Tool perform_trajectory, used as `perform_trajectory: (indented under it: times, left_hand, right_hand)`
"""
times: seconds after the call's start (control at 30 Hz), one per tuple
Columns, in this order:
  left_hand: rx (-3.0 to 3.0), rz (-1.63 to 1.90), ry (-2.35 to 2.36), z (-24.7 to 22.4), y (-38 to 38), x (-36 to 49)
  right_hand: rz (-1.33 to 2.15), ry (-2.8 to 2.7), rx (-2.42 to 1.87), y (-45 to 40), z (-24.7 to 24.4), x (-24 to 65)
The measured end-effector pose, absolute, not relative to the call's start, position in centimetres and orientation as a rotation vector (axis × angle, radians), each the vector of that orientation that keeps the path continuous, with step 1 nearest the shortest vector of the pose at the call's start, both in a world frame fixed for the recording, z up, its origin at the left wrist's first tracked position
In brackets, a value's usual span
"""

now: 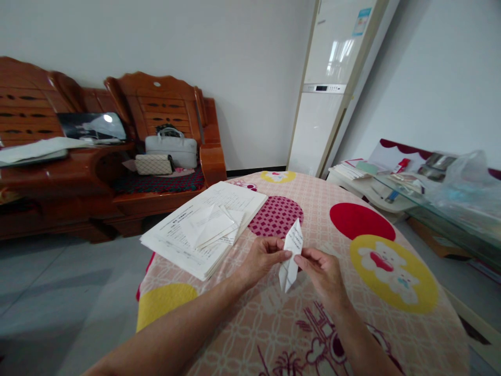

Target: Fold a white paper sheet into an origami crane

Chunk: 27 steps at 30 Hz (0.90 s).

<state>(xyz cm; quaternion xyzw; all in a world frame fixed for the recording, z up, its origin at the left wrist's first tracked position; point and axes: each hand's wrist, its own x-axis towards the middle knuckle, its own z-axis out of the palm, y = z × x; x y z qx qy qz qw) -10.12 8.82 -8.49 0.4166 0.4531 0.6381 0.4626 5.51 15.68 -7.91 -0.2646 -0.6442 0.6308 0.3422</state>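
Note:
A folded piece of white printed paper (293, 241) is held upright between both hands above the table. It is narrow and pointed at the top, with two points at the lower end. My left hand (268, 256) pinches its left edge between thumb and fingers. From the right, my right hand (321, 269) grips the opposite edge, thumb in front and fingers partly hidden behind the paper. To the left lies a stack of printed sheets (191, 245), with several folded paper pieces (213, 225) resting on top.
A patterned cloth covers the round table (250, 329). Wooden chairs (164, 104) with bags (172, 149) stand at the back left. A tall white air conditioner (323, 125) is in the corner. At the right, a glass-topped stand (422, 201) carries papers and a plastic bag (462, 183).

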Motion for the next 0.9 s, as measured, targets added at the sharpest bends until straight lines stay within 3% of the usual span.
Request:
perform_trajectory:
  times: [0.37,0.9]
  left_hand:
    - [1.005,1.643,1.298,-8.84,8.84,-9.39]
    - [1.013,1.370,1.431,-8.61,8.56,-10.21]
  right_hand:
    - [1.441,-1.739,-0.818,14.99,-8.24,5.34]
    - [1.891,-1.581,-0.802,15.49,-8.72,5.24]
